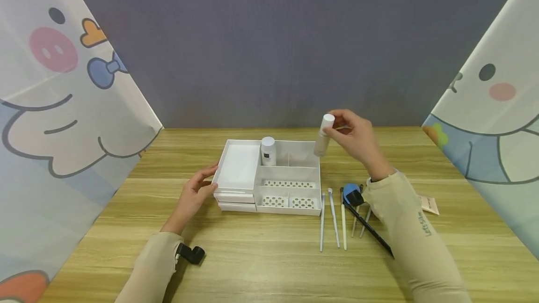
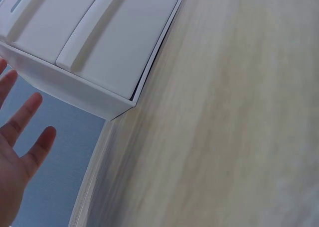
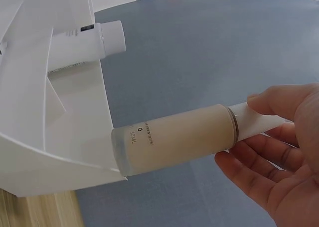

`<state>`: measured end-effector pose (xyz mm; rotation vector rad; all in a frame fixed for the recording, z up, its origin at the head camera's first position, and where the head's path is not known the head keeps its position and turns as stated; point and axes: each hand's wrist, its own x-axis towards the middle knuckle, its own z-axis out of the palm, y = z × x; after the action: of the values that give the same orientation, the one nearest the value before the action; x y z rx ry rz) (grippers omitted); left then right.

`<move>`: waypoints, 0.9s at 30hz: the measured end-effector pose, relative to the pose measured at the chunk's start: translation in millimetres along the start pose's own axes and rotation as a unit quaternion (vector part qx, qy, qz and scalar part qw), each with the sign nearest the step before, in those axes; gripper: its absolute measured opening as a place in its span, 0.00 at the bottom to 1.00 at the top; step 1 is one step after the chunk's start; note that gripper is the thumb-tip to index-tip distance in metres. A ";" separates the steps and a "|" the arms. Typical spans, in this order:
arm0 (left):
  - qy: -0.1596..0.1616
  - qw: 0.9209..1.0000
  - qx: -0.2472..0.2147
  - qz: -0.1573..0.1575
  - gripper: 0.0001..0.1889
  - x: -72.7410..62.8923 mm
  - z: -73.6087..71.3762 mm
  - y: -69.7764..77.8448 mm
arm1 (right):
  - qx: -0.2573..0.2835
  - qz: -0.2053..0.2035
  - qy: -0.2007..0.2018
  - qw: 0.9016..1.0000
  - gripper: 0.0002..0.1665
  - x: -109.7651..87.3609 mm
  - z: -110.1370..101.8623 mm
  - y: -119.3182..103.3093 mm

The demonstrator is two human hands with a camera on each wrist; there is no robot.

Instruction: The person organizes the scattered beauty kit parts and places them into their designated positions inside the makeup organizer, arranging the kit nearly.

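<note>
My right hand [image 1: 353, 137] pinches a foundation bottle [image 1: 322, 144] by its white cap, thumb on one side and fingers on the other. In the right wrist view the bottle [image 3: 174, 137] is frosted glass with beige contents and a 30ML mark. Its base overlaps the back right corner of a white desk organizer [image 1: 288, 170]. A white bottle [image 1: 268, 152] stands upright in the organizer's back middle compartment. My left hand [image 1: 197, 191] is at the organizer's left side, fingertips right at its edge. In the left wrist view its fingers [image 2: 25, 118] are spread beside the drawer fronts [image 2: 119, 43].
Several makeup brushes [image 1: 344, 228] lie on the wooden table [image 1: 269, 261] right of the organizer. Beneath the right forearm are a blue round piece [image 1: 350, 191] and a black-handled brush [image 1: 375, 233]. A pale packet [image 1: 429, 204] lies further right. A grey wall [image 1: 269, 60] stands behind.
</note>
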<state>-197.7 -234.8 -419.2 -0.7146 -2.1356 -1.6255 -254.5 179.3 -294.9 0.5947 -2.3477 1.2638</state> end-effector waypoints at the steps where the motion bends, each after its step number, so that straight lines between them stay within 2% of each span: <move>1: 0.001 1.000 0.003 0.004 0.19 -0.1 0.0 0.0 | 0.002 -0.004 -0.001 1.000 0.20 0.1 1.3 -0.1; 4: 0.004 1.000 0.009 0.011 0.18 -0.3 0.0 0.6 | 0.005 -0.014 -0.002 1.000 0.20 -0.2 5.2 -0.4; 9: 0.006 1.000 0.015 0.001 0.16 -0.5 0.0 2.1 | 0.014 -0.024 -0.002 1.000 0.19 -1.2 11.9 0.6; 27: -0.005 1.000 -0.012 0.015 0.14 0.9 -0.4 4.0 | 0.082 -0.041 0.013 0.996 0.17 2.5 41.9 -6.1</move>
<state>-196.1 -234.2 -415.5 -0.7607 -2.1056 -1.6382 -259.5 140.3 -310.8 0.7157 -2.1892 1.4262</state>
